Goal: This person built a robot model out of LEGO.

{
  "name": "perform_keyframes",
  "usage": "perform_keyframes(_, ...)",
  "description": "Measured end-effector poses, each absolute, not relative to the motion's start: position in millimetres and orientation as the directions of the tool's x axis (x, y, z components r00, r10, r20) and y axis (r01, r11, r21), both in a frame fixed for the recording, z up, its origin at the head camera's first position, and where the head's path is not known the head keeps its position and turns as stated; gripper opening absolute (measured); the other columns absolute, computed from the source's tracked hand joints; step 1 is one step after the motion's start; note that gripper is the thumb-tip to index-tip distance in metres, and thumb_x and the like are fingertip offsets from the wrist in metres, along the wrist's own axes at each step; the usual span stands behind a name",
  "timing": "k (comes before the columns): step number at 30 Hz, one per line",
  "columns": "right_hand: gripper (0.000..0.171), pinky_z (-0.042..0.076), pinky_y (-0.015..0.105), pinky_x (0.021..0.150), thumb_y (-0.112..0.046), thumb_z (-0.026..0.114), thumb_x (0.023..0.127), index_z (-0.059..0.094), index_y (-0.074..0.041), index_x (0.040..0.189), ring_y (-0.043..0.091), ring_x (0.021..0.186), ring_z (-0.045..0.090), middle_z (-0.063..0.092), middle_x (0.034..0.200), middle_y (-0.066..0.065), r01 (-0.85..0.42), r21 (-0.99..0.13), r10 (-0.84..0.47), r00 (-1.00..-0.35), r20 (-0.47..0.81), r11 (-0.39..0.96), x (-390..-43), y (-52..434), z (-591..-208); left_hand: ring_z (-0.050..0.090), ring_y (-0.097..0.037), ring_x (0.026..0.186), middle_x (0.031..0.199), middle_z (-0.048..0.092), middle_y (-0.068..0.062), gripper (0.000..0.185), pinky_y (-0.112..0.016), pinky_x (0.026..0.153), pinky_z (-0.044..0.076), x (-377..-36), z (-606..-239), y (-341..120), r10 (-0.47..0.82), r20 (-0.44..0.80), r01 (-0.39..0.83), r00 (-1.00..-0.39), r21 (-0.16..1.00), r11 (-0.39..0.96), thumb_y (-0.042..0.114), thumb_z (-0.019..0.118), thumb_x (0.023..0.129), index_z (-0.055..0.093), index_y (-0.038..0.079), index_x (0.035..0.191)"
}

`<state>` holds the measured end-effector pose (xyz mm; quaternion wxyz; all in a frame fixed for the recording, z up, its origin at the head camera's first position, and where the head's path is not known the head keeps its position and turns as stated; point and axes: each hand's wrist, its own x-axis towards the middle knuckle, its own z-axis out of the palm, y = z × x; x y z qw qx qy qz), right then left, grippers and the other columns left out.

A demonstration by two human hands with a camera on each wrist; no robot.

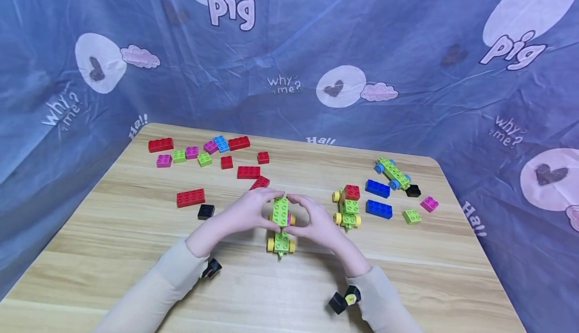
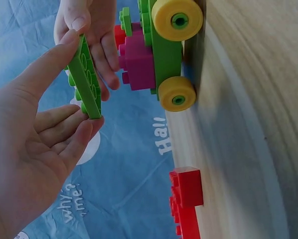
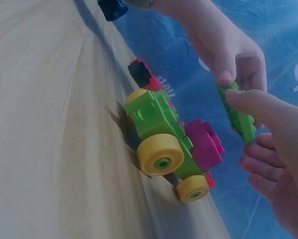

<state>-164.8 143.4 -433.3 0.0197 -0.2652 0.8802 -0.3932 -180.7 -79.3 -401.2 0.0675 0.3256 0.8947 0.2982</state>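
A thin lime-green building plate (image 1: 280, 212) is held between both hands, above a small toy car base. My left hand (image 1: 246, 213) pinches it at its ends between thumb and fingertips. On the other side, my right hand (image 1: 316, 222) has its thumb and fingers on the same plate. Below, the green car base (image 1: 281, 242) with yellow wheels stands on the table. A magenta brick (image 2: 139, 64) sits on that base, apart from the held plate (image 3: 236, 114).
Right of the hands stands another yellow-wheeled car (image 1: 349, 207) topped with a red brick. Blue bricks (image 1: 379, 209) and a blue-wheeled base (image 1: 392, 172) lie farther right. To the left are a red brick (image 1: 190, 197), a black brick (image 1: 206, 212) and several coloured bricks.
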Motion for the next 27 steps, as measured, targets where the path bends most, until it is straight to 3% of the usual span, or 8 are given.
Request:
perform_keyframes(13, 0.068, 0.046, 0.049, 0.105, -0.021, 0.082, 0.073, 0.055, -0.004, 0.134, 0.031, 0.121, 0.058, 0.062, 0.129, 0.013, -0.487, -0.672, -0.513, -0.839, 0.182, 0.557, -164, 143, -434, 0.059, -0.027, 0.121, 0.139, 0.057, -0.014, 0.084, -0.043, 0.103, 0.048, -177, -411, -79, 0.616, 0.085, 0.532, -0.783, 0.605, 0.592, 0.032, 0.087, 0.071, 0.051, 0.000, 0.140)
perform_keyframes(27, 0.067, 0.047, 0.050, 0.103, -0.021, 0.084, 0.070, 0.057, -0.009, 0.130, 0.027, 0.118, 0.059, 0.064, 0.125, 0.008, -0.491, -0.675, -0.517, -0.836, 0.187, 0.550, -164, 146, -441, 0.051, -0.031, 0.131, 0.139, 0.056, -0.016, 0.087, -0.048, 0.109, 0.042, -176, -415, -80, 0.631, 0.067, 0.539, -0.773, 0.594, 0.597, 0.035, 0.089, 0.068, 0.052, -0.002, 0.138)
